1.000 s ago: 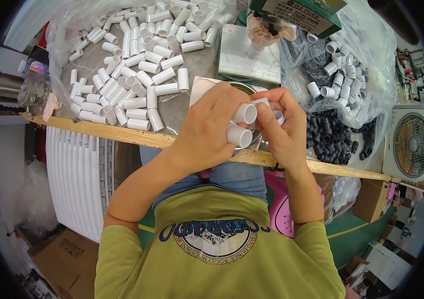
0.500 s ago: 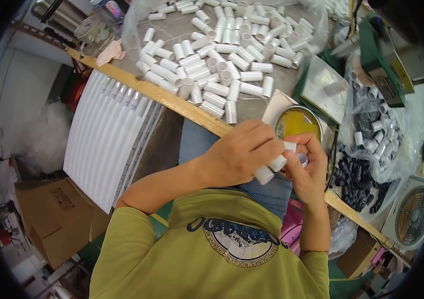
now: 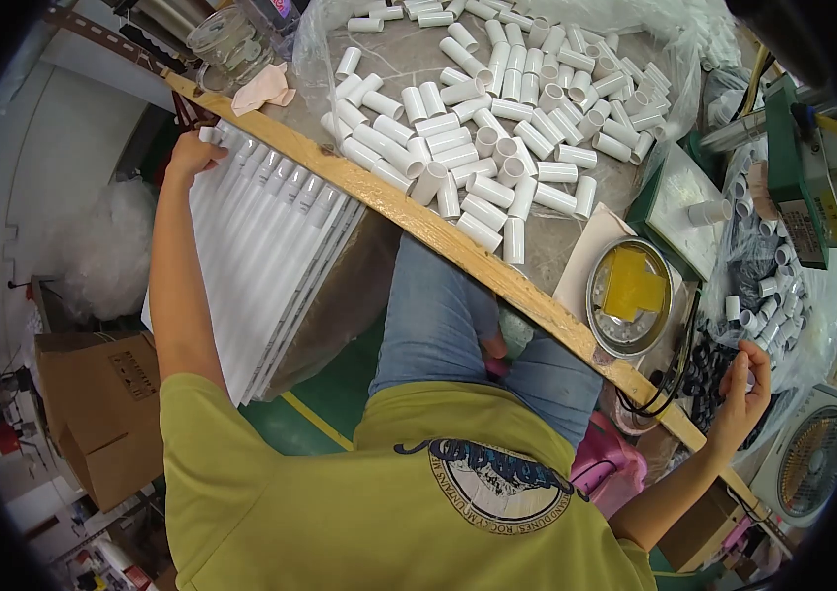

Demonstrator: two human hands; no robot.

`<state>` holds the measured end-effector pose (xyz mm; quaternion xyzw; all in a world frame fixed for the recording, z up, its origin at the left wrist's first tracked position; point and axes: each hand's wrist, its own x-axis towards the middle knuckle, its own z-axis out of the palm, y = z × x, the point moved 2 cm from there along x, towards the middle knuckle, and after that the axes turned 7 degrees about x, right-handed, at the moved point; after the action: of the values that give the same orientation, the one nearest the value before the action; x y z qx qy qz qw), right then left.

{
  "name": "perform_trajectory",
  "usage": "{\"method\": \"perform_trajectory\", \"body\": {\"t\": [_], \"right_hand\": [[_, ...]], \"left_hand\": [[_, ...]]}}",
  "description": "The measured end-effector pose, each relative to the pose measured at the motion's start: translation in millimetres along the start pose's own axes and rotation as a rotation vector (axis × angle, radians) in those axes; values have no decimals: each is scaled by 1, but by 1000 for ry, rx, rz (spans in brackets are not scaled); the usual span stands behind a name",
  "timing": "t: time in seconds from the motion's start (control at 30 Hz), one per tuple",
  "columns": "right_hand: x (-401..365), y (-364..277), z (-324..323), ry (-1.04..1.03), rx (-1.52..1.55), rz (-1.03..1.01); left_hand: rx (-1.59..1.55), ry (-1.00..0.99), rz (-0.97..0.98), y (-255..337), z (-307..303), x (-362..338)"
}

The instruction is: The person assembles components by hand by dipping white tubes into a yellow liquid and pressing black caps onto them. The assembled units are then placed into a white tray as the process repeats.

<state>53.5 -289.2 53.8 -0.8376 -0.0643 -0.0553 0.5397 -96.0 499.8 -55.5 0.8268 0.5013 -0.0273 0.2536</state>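
My left hand is at the upper left corner of a stack of long white tubes, its fingers closed around a short white tube there. Out to the right, my right hand is raised beside a pile of small black parts. Its fingers are curled together, and a pale bit shows between them, too small to name. Many short white tubes lie loose on the bench. A round metal dish holds a yellow block.
A wooden edge runs along the bench front. Green-framed equipment stands at the right, near a plastic bag of white fittings. A fan is at lower right, a cardboard box at left, a glass jug at upper left.
My hands, together over my lap with short white tubes before, have parted. The left has gone to the tube stack, the right toward the black parts. The view has shifted slightly.
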Motion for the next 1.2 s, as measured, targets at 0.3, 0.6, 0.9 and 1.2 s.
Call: {"method": "perform_trajectory", "body": {"t": [0.3,0.6,0.9,1.2], "right_hand": [[-9,2,-22,79,-66,23],[-9,31,-33,113,-131,90],[-14,52,-47,132,-151,143],[-19,40,-29,-109,-609,24]], "left_hand": [[-57,-34,-136,-16,-16,37],[-910,605,-7,-69,61,62],[-1205,584,314,-25,87,4],[-645,1026,510,72,63,-66]]}}
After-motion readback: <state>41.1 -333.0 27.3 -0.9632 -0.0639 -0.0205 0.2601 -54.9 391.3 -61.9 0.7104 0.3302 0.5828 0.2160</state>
